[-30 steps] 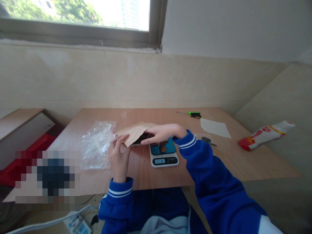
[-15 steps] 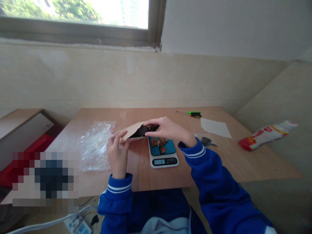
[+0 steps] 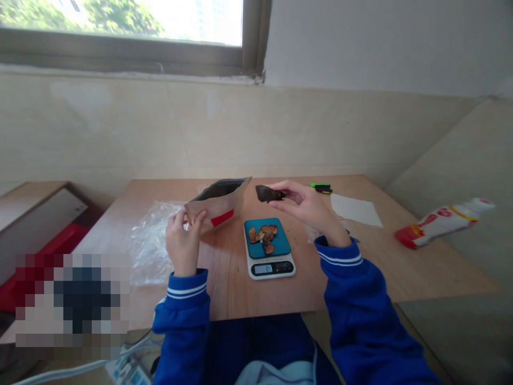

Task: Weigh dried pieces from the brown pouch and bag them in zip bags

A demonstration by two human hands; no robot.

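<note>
My left hand (image 3: pixel 182 240) grips a brown paper pouch (image 3: pixel 218 203) with a red label, held upright with its mouth open. My right hand (image 3: pixel 306 206) pinches a dark dried slice (image 3: pixel 265 193) between its fingertips, just right of the pouch mouth and above the scale. A small white kitchen scale (image 3: pixel 269 247) with a teal platform stands on the wooden table (image 3: pixel 240 289) between my hands. Several brown dried slices (image 3: pixel 263 235) lie on its platform, and its display is lit.
A crumpled clear plastic bag (image 3: pixel 152 243) lies left of the pouch. Farther right are a white paper sheet (image 3: pixel 355 209), a green-handled tool (image 3: pixel 320 187) and a red-and-white packet (image 3: pixel 438 223) on the ledge. A red bin (image 3: pixel 48 246) and cables (image 3: pixel 120 363) are at the left.
My right hand has come out of the pouch holding a dark slice and risen to the right. My left hand tipped the pouch from lying low to upright.
</note>
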